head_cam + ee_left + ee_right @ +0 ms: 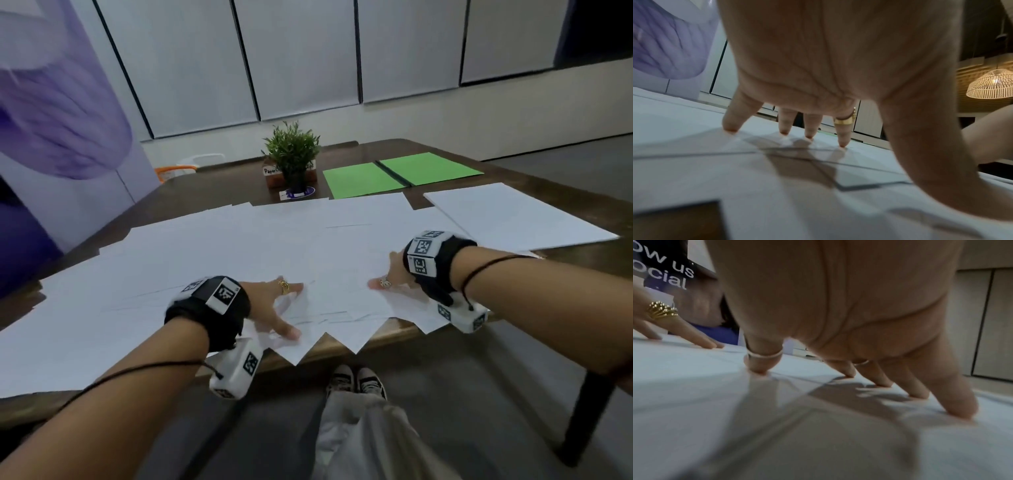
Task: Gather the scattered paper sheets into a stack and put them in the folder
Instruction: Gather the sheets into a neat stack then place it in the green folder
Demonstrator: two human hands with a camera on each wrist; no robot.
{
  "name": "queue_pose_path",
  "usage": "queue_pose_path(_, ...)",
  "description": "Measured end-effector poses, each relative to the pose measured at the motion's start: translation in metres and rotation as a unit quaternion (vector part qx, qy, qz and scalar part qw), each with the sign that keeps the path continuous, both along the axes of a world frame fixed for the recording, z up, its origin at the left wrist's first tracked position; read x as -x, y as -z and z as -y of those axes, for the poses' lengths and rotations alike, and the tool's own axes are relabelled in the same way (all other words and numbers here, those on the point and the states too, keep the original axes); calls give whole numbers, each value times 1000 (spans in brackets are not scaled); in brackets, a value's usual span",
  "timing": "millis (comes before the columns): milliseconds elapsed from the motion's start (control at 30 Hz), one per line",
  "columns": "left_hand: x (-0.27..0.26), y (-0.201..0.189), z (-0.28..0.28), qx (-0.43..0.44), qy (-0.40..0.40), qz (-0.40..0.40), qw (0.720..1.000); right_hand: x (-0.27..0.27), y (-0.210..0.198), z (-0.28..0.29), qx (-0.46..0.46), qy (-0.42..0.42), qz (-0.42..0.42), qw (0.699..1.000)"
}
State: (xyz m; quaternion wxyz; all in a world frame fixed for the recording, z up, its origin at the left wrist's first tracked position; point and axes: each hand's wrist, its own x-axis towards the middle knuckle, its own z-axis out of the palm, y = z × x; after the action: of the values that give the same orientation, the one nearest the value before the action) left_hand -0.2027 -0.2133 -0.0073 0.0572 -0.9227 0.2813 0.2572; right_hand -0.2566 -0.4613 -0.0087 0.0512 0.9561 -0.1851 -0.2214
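Observation:
Several white paper sheets (239, 246) lie overlapping across the dark wooden table (212, 192), and their corners jut over its near edge. My left hand (284, 308) rests on them near the front, fingers spread and straight. In the left wrist view the fingertips (842, 142) of that hand (910, 154) press on the paper (735, 178). My right hand (387, 274) is a little to the right, also spread flat on the sheets. The right wrist view shows this hand (818, 340) with fingertips (920, 392) pressing paper (694, 386). An open green folder (400, 174) lies at the far right.
A separate white sheet (513, 219) lies at the right, near the folder. A potted plant (293, 154) stands at the back middle, with a white basket (191, 164) behind the table's far left. My shoes (356, 380) are below the near edge. A table leg (585, 411) stands at right.

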Motion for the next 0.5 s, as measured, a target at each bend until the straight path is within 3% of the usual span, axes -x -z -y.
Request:
queue_pose_path(133,7,1,-3,29,-15,1,999,14,3,-15,-75,19,14,997)
queue_pose_path(300,25,4,-4,64,-28,33,997,41,7,-30,-95,-78,-10,992)
queue_pose_path(500,45,15,-17,72,-1,99,993,60,19,-38,-124,-101,71,984)
